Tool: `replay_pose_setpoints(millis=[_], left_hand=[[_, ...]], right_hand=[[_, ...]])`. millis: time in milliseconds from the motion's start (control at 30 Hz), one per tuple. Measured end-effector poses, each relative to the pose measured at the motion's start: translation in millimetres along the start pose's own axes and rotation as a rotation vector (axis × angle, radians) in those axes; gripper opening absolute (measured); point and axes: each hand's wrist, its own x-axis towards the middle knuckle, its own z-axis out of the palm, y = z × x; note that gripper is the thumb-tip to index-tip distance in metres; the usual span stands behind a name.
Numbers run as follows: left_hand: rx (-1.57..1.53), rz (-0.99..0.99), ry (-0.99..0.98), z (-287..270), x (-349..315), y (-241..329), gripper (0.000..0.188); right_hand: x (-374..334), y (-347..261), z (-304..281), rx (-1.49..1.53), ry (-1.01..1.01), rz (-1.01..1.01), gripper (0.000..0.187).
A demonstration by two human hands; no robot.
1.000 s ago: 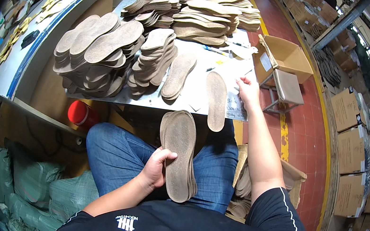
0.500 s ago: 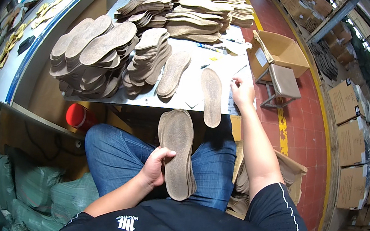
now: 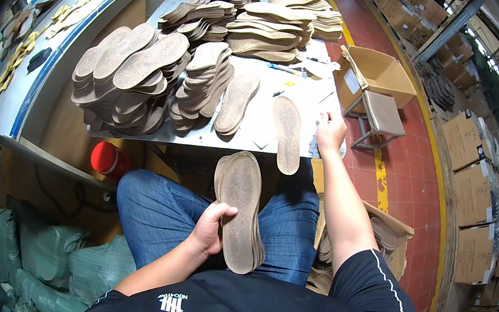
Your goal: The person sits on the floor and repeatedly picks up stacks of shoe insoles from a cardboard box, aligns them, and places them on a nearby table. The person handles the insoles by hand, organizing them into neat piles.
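My left hand [image 3: 211, 226] grips a small stack of brown speckled shoe insoles [image 3: 238, 209] above my lap, thumb on the top one. One single insole [image 3: 287, 134] lies on the white table, its heel jutting past the near edge. To its right, my right hand [image 3: 331, 133] is over the table's right side with fingers curled together in a pinch; what they hold, if anything, is too small to make out. Left of the single insole is a low pile of insoles [image 3: 237, 104], beside a taller leaning stack [image 3: 200, 87].
More insole heaps [image 3: 129, 77] cover the table's left and far parts. A pen [image 3: 283, 68] lies near the back. Right of the table stand a stool [image 3: 382, 114] and an open carton [image 3: 381, 72]. A red container [image 3: 108, 159] is under the left bench; green sacks [image 3: 45, 248] lie lower left.
My right hand has shifted slightly right and nearer along the table. My left hand keeps its hold on the insole stack. The whole view has moved a little.
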Motion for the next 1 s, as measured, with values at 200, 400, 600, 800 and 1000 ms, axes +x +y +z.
replay_pose_setpoints(millis=[200, 400, 600, 800, 1000], left_hand=[[0.1, 0.032, 0.012, -10, 9, 2, 0.055], [0.052, -0.065, 0.064, -15, 23, 3, 0.056], [0.116, 0.035, 0.057, 2, 23, 7, 0.048], [0.237, 0.175, 0.165, 17, 7, 16, 0.057], [0.246, 0.204, 0.055, 26, 5, 20, 0.057]], right_hand=[[-71, -12, -35, 0.391, 0.032, 0.051, 0.02], [-144, -41, -70, 0.582, -0.127, 0.176, 0.021], [-154, -90, -98, 0.728, -0.41, 0.352, 0.02], [-208, -151, -111, 0.573, -0.689, 0.025, 0.012], [-223, -164, -100, 0.287, -0.512, -0.323, 0.008]])
